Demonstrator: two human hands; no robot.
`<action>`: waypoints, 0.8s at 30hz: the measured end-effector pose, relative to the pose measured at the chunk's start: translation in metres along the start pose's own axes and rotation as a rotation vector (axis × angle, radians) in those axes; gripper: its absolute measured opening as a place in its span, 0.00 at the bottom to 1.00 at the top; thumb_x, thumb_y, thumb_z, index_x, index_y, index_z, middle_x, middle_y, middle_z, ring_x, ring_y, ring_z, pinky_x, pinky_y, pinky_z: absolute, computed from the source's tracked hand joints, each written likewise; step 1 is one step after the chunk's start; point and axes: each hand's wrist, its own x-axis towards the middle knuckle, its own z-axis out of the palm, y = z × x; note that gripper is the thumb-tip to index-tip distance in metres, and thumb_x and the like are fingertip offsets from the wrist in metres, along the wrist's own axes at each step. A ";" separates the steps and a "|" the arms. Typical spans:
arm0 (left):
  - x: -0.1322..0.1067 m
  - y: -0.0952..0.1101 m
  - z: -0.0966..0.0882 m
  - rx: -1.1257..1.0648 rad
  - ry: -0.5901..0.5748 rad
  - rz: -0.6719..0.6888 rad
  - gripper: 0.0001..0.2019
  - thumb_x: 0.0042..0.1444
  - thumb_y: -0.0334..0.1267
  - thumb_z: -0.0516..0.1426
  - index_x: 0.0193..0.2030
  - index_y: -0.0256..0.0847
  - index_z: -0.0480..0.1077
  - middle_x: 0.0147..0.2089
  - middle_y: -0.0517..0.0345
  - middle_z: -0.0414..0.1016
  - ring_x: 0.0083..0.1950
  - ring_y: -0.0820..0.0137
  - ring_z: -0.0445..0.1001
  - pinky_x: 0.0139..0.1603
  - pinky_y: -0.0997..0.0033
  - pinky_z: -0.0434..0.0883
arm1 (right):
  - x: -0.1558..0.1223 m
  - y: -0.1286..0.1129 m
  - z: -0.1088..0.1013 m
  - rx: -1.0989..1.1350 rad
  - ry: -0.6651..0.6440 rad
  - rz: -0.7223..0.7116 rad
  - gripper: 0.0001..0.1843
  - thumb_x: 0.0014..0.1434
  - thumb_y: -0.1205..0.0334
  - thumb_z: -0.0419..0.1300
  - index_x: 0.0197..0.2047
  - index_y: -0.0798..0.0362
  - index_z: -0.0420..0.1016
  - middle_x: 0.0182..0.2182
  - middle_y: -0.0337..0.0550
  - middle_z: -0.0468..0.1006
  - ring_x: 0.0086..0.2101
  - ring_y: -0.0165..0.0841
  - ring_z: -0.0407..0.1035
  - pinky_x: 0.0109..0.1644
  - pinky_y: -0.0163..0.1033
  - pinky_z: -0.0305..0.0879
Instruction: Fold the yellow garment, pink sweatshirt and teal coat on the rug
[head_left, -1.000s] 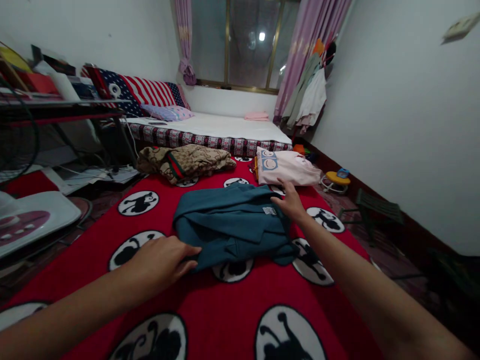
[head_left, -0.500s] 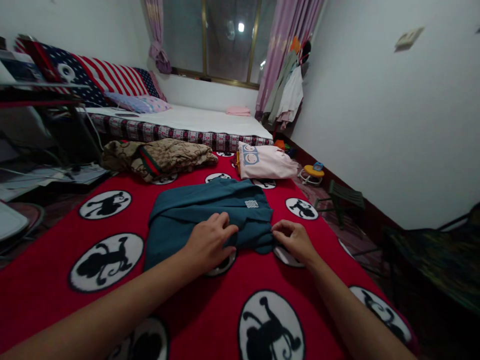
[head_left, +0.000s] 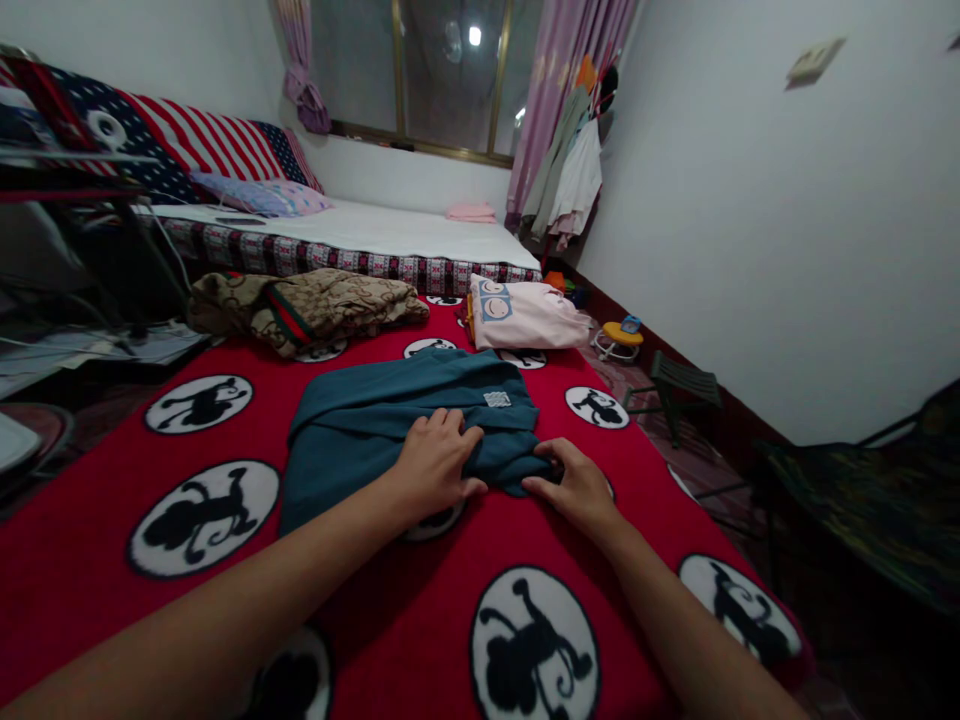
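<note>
A teal garment (head_left: 375, 420) lies partly folded on a red blanket (head_left: 420, 590) printed with black-and-white monkey circles. My left hand (head_left: 435, 465) rests on the garment's near edge, its fingers curled into the cloth. Just to the right, my right hand (head_left: 570, 487) pinches the garment's bunched near right corner. A small white label (head_left: 496, 399) shows on the garment beyond my left hand.
A brown patterned garment (head_left: 315, 308) and a folded pink shirt (head_left: 525, 315) lie at the blanket's far end. Behind them is a low bed (head_left: 375, 235) under a window. A small green stool (head_left: 679, 385) and a yellow toy (head_left: 619, 338) stand right, by the wall.
Both hands came in from the garment's left edge and far right corner to its near right edge. The near right corner is now gathered and bunched between them.
</note>
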 end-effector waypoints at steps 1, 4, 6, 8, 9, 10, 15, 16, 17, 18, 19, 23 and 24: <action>-0.001 0.001 0.000 0.006 0.003 0.001 0.26 0.47 0.51 0.64 0.52 0.45 0.70 0.49 0.46 0.69 0.50 0.54 0.67 0.46 0.60 0.66 | 0.001 -0.001 0.002 -0.007 0.000 0.017 0.17 0.47 0.58 0.67 0.42 0.49 0.72 0.36 0.40 0.78 0.34 0.36 0.71 0.39 0.40 0.65; 0.000 0.002 0.001 0.018 -0.014 -0.008 0.25 0.47 0.46 0.66 0.52 0.44 0.71 0.47 0.46 0.71 0.49 0.55 0.69 0.44 0.61 0.66 | 0.009 -0.005 0.005 0.003 -0.026 0.000 0.14 0.48 0.66 0.61 0.41 0.49 0.71 0.34 0.39 0.78 0.35 0.36 0.72 0.39 0.39 0.64; 0.005 -0.006 0.001 -0.062 -0.029 -0.047 0.19 0.50 0.41 0.63 0.49 0.45 0.73 0.44 0.48 0.74 0.46 0.57 0.71 0.42 0.63 0.66 | 0.022 -0.010 0.001 -0.018 -0.018 -0.116 0.15 0.47 0.73 0.57 0.39 0.50 0.71 0.35 0.40 0.78 0.35 0.36 0.72 0.40 0.38 0.63; 0.011 -0.019 0.000 -0.271 -0.008 -0.119 0.13 0.52 0.38 0.60 0.45 0.45 0.75 0.40 0.53 0.76 0.42 0.60 0.73 0.39 0.66 0.66 | 0.037 -0.016 -0.006 -0.103 0.061 -0.286 0.15 0.48 0.76 0.55 0.37 0.50 0.72 0.35 0.42 0.77 0.37 0.36 0.70 0.41 0.39 0.61; 0.014 -0.027 0.000 -0.412 0.028 -0.172 0.11 0.53 0.38 0.59 0.43 0.45 0.76 0.38 0.55 0.77 0.40 0.62 0.74 0.38 0.68 0.66 | 0.045 -0.019 -0.009 -0.165 0.119 -0.364 0.13 0.50 0.76 0.55 0.35 0.50 0.73 0.34 0.43 0.76 0.38 0.36 0.69 0.43 0.39 0.60; 0.016 -0.035 0.000 -0.561 0.082 -0.230 0.10 0.53 0.39 0.58 0.41 0.43 0.76 0.36 0.56 0.77 0.38 0.63 0.74 0.38 0.69 0.66 | 0.051 -0.021 -0.011 -0.230 0.179 -0.427 0.12 0.52 0.76 0.55 0.33 0.50 0.73 0.34 0.43 0.75 0.38 0.37 0.68 0.44 0.41 0.59; 0.009 -0.055 0.004 -1.089 0.446 -0.425 0.16 0.53 0.48 0.56 0.39 0.37 0.75 0.36 0.58 0.77 0.41 0.64 0.73 0.42 0.71 0.68 | 0.064 -0.010 0.003 -0.362 0.256 -0.466 0.11 0.55 0.74 0.54 0.30 0.50 0.74 0.33 0.45 0.75 0.37 0.38 0.64 0.45 0.43 0.55; 0.004 -0.053 0.006 -1.133 0.496 -0.439 0.17 0.53 0.49 0.56 0.40 0.38 0.74 0.37 0.58 0.77 0.42 0.64 0.73 0.42 0.71 0.69 | 0.062 -0.004 0.009 -0.335 0.211 -0.435 0.12 0.53 0.76 0.54 0.30 0.50 0.74 0.33 0.44 0.74 0.37 0.37 0.65 0.44 0.42 0.56; 0.000 -0.050 0.007 -1.151 0.530 -0.443 0.17 0.54 0.50 0.55 0.40 0.38 0.74 0.37 0.58 0.77 0.42 0.64 0.73 0.43 0.71 0.69 | 0.061 0.001 0.013 -0.287 0.160 -0.398 0.13 0.49 0.77 0.54 0.29 0.51 0.74 0.32 0.44 0.74 0.36 0.37 0.65 0.43 0.42 0.56; -0.005 -0.046 0.009 -1.144 0.545 -0.425 0.17 0.55 0.50 0.55 0.40 0.38 0.75 0.37 0.58 0.76 0.41 0.65 0.72 0.43 0.70 0.69 | 0.059 0.006 0.017 -0.218 0.121 -0.359 0.14 0.46 0.78 0.54 0.28 0.50 0.75 0.31 0.43 0.74 0.35 0.36 0.66 0.42 0.41 0.58; -0.008 -0.042 0.011 -1.115 0.537 -0.374 0.16 0.56 0.49 0.55 0.39 0.38 0.75 0.36 0.58 0.75 0.41 0.65 0.72 0.43 0.70 0.69 | 0.059 0.011 0.019 -0.127 0.104 -0.317 0.15 0.43 0.78 0.53 0.27 0.50 0.75 0.31 0.43 0.74 0.35 0.36 0.67 0.41 0.41 0.59; -0.019 -0.021 0.018 -0.776 0.286 0.068 0.11 0.57 0.40 0.57 0.42 0.43 0.78 0.42 0.53 0.73 0.44 0.65 0.70 0.47 0.67 0.68 | 0.060 0.022 0.014 0.253 0.333 -0.145 0.13 0.44 0.73 0.50 0.27 0.51 0.74 0.32 0.42 0.76 0.37 0.36 0.70 0.45 0.42 0.64; -0.020 -0.017 0.020 -0.665 0.220 0.154 0.11 0.56 0.39 0.58 0.44 0.45 0.78 0.44 0.52 0.73 0.46 0.64 0.70 0.48 0.65 0.67 | 0.061 0.022 0.011 0.307 0.424 -0.097 0.12 0.47 0.71 0.50 0.28 0.51 0.73 0.33 0.43 0.76 0.38 0.37 0.70 0.46 0.43 0.64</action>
